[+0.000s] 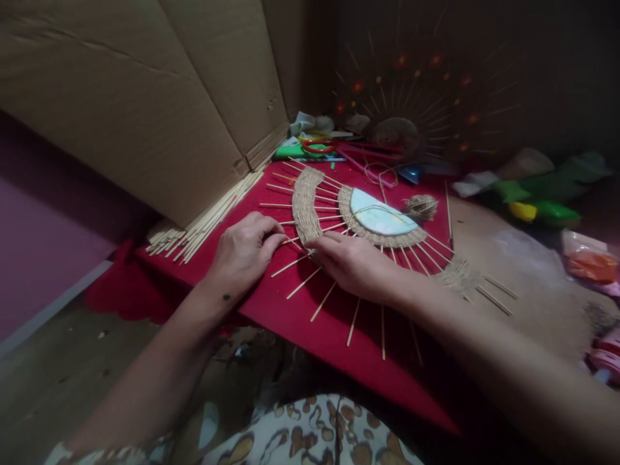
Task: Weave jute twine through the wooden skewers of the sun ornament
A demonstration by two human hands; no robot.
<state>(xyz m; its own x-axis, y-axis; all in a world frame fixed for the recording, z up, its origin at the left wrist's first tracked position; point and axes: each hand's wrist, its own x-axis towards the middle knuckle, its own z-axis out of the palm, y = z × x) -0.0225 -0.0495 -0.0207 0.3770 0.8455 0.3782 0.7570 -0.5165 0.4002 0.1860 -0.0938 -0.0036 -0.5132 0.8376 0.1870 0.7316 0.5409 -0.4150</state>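
A half-round fan of thin wooden sticks woven with twine lies on a red cloth (264, 310). Its centre is a pale blue half-disc (382, 213) with a woven twine rim. Farther out, a woven twine band (305, 200) crosses the sticks on the left side. My left hand (247, 248) is closed, thumb and forefinger pinching the outer end of a stick beside the band. My right hand (351, 263) is closed at the band's lower end; its fingertips press there and partly hide the weave. A ball of twine (421, 206) sits behind the half-disc.
A bundle of loose sticks (208, 219) lies at the left, beside a large cardboard panel (145, 84). Red-handled scissors (320, 146) and other odds and ends are at the back. A dim flower-dotted stick fan (411, 97) stands behind. Plastic packets (591, 258) lie at right.
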